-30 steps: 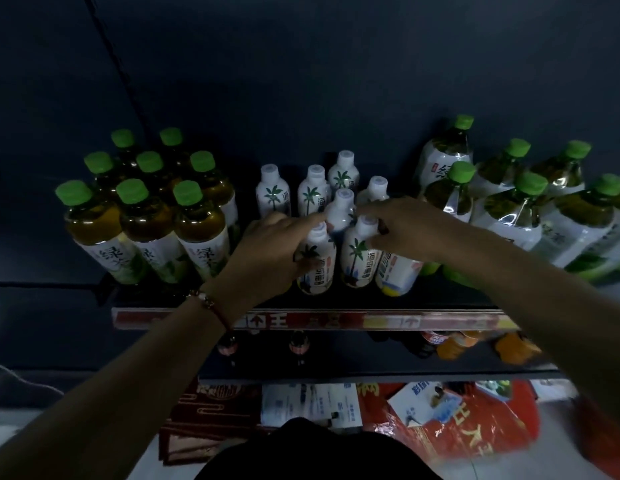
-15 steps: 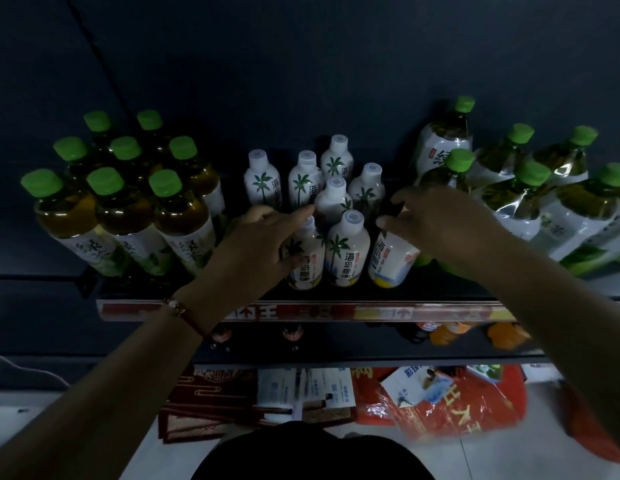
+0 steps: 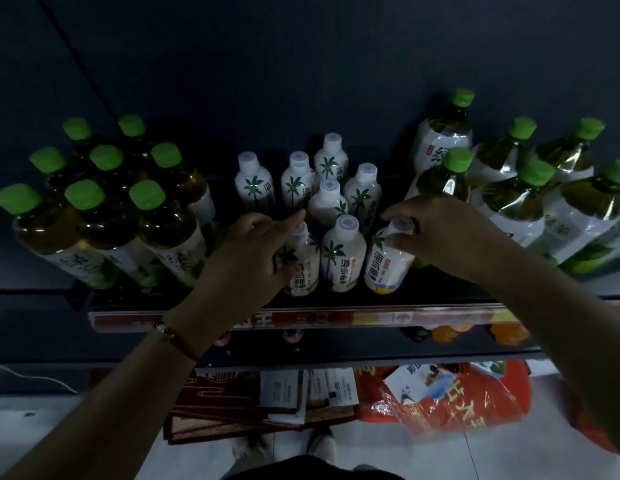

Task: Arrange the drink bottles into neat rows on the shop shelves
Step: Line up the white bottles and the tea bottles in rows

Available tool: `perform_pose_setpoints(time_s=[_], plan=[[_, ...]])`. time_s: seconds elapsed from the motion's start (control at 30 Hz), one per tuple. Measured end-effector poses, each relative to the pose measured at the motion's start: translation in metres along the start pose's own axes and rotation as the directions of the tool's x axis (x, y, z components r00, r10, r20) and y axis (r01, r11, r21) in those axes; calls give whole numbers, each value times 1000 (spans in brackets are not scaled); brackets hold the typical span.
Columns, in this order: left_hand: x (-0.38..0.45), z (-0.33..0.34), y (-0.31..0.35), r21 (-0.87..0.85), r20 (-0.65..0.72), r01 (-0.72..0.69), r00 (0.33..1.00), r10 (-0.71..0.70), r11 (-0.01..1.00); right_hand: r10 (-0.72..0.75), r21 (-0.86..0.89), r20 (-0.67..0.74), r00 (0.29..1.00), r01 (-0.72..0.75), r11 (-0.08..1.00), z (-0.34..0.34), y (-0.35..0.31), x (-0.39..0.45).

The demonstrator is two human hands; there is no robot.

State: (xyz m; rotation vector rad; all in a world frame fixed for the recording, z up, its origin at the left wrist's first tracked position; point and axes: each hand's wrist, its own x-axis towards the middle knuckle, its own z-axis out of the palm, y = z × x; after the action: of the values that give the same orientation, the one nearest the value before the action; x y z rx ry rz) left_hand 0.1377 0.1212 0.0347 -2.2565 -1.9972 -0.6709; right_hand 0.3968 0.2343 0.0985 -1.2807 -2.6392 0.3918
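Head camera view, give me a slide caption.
Right hand pinches a white coconut-drink bottle; left hand touches its neighbour.

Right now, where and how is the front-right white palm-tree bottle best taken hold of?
By its cap and neck, from above. The front-right white bottle stands upright with a neighbouring white bottle close at its side, so only the top is free. The right hand already pinches the cap.
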Motion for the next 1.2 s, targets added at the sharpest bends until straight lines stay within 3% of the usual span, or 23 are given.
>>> perform_pose_setpoints(time_s=[0.17, 0.23, 0.3, 0.37, 0.6, 0.83, 0.93, 1.0, 1.1, 1.2], plan=[[1, -4, -2, -55, 58, 1, 998, 2, 999, -45, 90, -81, 996, 52, 995, -21, -32, 35], [0, -10, -6, -33, 85, -2, 996, 4, 999, -104, 89, 30, 994, 101, 991, -22, -44, 58], [-4, -18, -10, 12, 58, 40, 997, -41, 999, -146, 9, 210, 967, 148, 989, -13, -49, 83], [-14, -23, -14, 42, 22, 110, 994, -111, 993, -159, -78, 289, 944, 189, 979, -1, -49, 104], [-37, -4, -15, -47, -95, 202, 974, -206, 978, -263, 86, 252, 931, 249, 965, 16, -72, 135], [-38, 2, -18, -29, -169, 146, 974, -149, 989, -335, 159, 230, 914, 304, 939, 35, -118, 149], [-35, 1, -20, -22, -174, 124, 977, -126, 992, -306, 177, 265, 914, 266, 947, 29, -116, 148], [-33, -1, -22, -36, -152, 124, 980, -128, 992, -262, 205, 204, 943, 220, 954, 21, -107, 148], [-30, -4, -21, -68, -89, 158, 982, -164, 985, -172, 20, 78, 982, 170, 985, 16, -83, 158], [-28, -8, -21, -66, -82, 150, 984, -155, 986, -102, -116, 235, 967, 132, 984, 22, -68, 161]])
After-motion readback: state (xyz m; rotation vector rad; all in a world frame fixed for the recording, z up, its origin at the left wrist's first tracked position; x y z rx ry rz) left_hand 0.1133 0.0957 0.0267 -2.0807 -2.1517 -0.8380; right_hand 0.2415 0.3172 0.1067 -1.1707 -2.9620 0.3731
